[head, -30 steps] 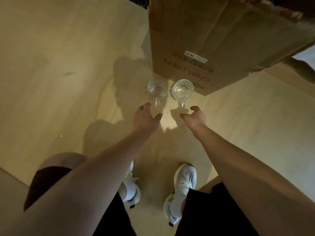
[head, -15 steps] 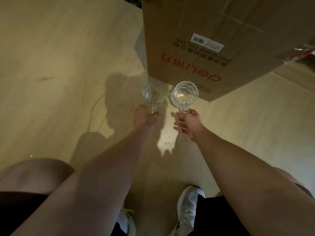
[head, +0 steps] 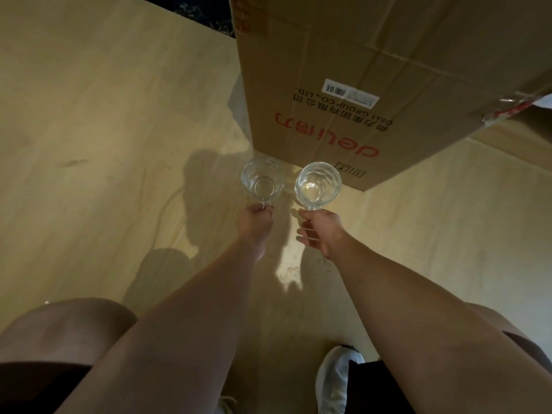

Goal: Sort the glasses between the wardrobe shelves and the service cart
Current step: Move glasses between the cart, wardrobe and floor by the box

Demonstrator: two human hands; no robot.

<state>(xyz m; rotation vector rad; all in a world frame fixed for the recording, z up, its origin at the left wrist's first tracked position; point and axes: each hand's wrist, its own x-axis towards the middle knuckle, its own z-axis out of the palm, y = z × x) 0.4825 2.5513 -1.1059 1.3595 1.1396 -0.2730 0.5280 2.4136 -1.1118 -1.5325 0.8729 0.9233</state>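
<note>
The left hand [head: 254,224] grips the left glass mug [head: 262,180] by its handle; the right hand [head: 321,231] grips the right glass mug [head: 318,185] likewise, both just beside the cardboard box [head: 373,70].

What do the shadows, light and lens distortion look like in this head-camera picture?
Head view: dim, warm light; both arms cast dark shadows on the pale floor, with a bright patch between them. The left glass and right glass show faint highlights. The cardboard box and forearms loom stretched by the wide lens.
</note>
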